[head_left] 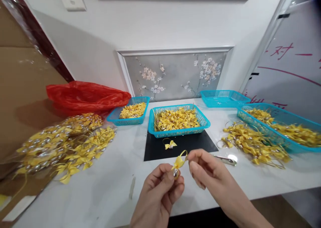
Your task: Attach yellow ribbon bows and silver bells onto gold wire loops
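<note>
My left hand (163,191) is closed on a yellow ribbon bow (179,162) with a silver bell under it, at the lower middle of the view. A thin yellow loop rises from the bow, and the thumb and forefinger of my right hand (210,174) pinch it at its right side. Just beyond my hands, another bow with a loop (171,145) lies on a black mat (155,149). A blue basket (179,132) full of yellow bows stands across the mat's far part.
Bow piles lie at left (85,151) and right (253,144). Near my right hand is a metal clipper (227,160). Other blue baskets stand at back left (127,121), back right (223,102) and far right (296,147). A red bag (85,95) lies at back left.
</note>
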`<state>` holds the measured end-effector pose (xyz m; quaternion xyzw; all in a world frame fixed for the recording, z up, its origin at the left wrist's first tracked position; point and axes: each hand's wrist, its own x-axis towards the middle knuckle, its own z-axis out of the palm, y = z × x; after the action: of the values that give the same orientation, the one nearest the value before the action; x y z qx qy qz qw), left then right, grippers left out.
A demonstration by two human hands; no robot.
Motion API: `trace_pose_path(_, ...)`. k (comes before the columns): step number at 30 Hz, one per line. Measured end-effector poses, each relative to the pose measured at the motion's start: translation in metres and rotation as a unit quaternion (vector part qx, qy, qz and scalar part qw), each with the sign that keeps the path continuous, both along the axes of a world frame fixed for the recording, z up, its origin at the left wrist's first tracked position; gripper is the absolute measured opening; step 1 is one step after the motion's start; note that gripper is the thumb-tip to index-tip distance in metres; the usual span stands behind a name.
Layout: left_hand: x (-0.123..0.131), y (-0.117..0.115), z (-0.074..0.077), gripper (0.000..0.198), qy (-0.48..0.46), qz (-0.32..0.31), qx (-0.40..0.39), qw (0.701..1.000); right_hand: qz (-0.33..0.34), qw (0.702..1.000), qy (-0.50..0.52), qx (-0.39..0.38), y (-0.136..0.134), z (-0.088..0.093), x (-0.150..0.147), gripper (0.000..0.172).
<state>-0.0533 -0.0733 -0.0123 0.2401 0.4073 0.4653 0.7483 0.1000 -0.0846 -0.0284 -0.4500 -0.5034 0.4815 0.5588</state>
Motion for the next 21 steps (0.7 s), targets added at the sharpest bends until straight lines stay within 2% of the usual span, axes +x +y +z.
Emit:
trace_pose_path(4, 0.002, -0.003, -0.006, 0.021, 0.096, 0.004, 0.115, 0.989, 0.016, 1.0, -0.022, -0.006, -0.006, 0.004, -0.001, 0.019)
trace_pose_path(8, 0.005, -0.009, -0.006, 0.012, 0.239, 0.035, 0.225, 0.944, 0.035, 0.997, -0.061, -0.012, -0.005, 0.01, 0.001, 0.013)
trace_pose_path(10, 0.006, -0.012, -0.005, 0.009, 0.268, 0.029, 0.248, 0.931, 0.057, 0.997, -0.044, -0.022, -0.003, 0.01, 0.002, 0.023)
trace_pose_path(14, 0.004, -0.013, -0.008, 0.01, 0.271, -0.015, 0.251, 0.929, 0.095, 0.991, 0.058, -0.076, 0.002, 0.009, 0.003, 0.04)
trace_pose_path(17, 0.002, -0.012, -0.01, 0.014, 0.24, -0.038, 0.217, 0.945, 0.106, 0.987, 0.089, -0.085, 0.007, 0.008, 0.003, 0.046)
trace_pose_path(21, 0.002, -0.011, -0.008, 0.018, 0.177, -0.032, 0.166, 0.97, 0.091, 0.986, 0.108, -0.085, 0.009, 0.007, 0.003, 0.05)
